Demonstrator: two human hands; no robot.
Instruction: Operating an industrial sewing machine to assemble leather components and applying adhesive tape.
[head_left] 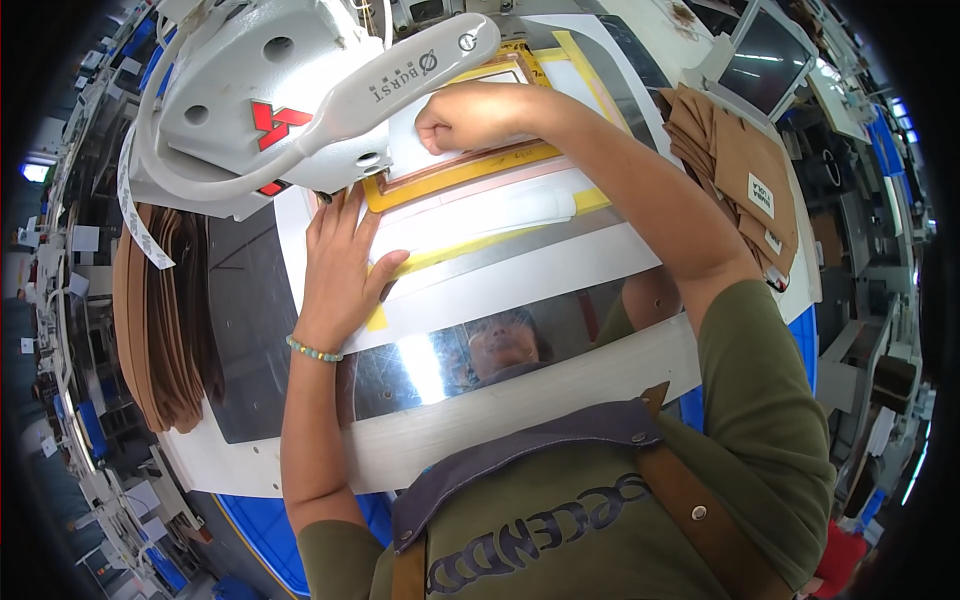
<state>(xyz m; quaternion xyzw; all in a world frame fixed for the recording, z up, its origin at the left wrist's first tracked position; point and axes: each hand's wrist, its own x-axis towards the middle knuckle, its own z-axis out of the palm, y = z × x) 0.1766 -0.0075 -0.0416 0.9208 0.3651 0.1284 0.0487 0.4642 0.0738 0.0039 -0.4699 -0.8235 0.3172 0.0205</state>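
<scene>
My left hand (345, 245) lies flat with its fingers spread, on a white sheet (400, 322) beside the lower left corner of a yellow rectangular frame (470, 175). Its fingertips reach up under the edge of the white sewing machine head (240, 110). Inside the frame, my right hand (470, 115) is curled into a fist against the white material (408, 128). Whatever that fist may hold is hidden. Yellow tape strips (450, 248) border the work, and a folded white piece (530, 212) lies just below the frame.
A long white lamp (410, 75) hangs over the work. Brown stacked pieces (150, 320) stand at the left; brown pieces with white labels (740, 170) lie at the right. A shiny metal plate (450, 365) fronts the table, and a screen (765, 60) stands at the far right.
</scene>
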